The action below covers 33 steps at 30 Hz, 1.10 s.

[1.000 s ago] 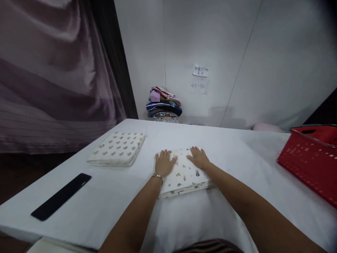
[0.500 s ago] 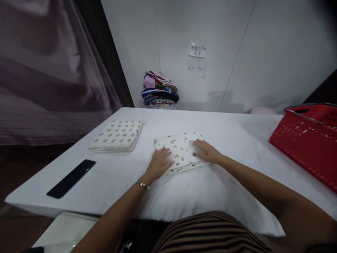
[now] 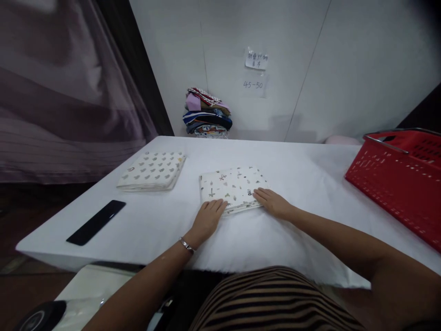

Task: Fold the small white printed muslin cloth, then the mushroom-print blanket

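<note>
Seemingly folded: white rectangular plant-printed cloth (image 3: pixel 236 185); remainder unclear
Left hand (image 3: pixel 208 218): atop near edge, grip unclear
Right hand (image 3: pixel 274 202): likewise

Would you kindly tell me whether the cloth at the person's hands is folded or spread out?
Folded: the cloth lies as a compact, flat block, with stacked layers showing along its near edge.

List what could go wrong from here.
Both the left hand and right hand rest on the near side of the folded cloth; uneven pressure might skew its layers.

The black strip lies near the edge of the white table, beside the left forearm; a careless sweep could perhaps knock it off.
</note>
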Each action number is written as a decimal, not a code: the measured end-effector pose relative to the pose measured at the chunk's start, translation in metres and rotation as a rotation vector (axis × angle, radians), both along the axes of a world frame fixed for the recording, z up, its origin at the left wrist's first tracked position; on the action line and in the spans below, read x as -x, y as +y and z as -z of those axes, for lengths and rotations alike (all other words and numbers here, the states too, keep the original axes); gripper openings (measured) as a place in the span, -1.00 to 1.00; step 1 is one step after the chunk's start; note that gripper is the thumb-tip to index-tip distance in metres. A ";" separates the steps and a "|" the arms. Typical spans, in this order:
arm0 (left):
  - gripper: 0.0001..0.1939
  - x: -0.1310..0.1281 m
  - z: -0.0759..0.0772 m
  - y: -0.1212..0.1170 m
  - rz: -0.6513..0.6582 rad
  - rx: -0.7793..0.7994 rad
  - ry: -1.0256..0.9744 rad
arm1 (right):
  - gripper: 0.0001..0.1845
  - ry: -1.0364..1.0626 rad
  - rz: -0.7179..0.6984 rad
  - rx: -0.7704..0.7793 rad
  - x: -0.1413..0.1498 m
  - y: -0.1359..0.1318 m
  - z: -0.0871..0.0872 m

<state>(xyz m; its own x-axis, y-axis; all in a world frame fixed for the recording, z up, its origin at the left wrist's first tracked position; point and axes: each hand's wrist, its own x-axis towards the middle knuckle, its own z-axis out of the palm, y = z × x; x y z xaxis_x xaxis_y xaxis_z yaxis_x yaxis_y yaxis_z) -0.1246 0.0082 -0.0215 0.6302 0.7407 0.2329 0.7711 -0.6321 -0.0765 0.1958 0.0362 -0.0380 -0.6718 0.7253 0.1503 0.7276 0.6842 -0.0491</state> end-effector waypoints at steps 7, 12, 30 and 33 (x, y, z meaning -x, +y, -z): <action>-0.34 -0.010 -0.001 0.005 -0.065 0.062 0.036 | -0.43 0.050 -0.048 -0.052 0.012 0.002 -0.012; -0.39 -0.007 0.002 0.008 -0.063 0.021 0.026 | -0.45 0.102 -0.066 -0.089 0.001 0.002 -0.010; -0.42 -0.003 -0.014 0.016 -0.132 0.040 0.012 | -0.52 0.189 0.042 0.106 -0.010 0.028 -0.045; -0.39 0.003 -0.034 0.023 -0.164 0.032 -0.051 | -0.45 0.171 0.030 0.057 -0.012 0.037 -0.062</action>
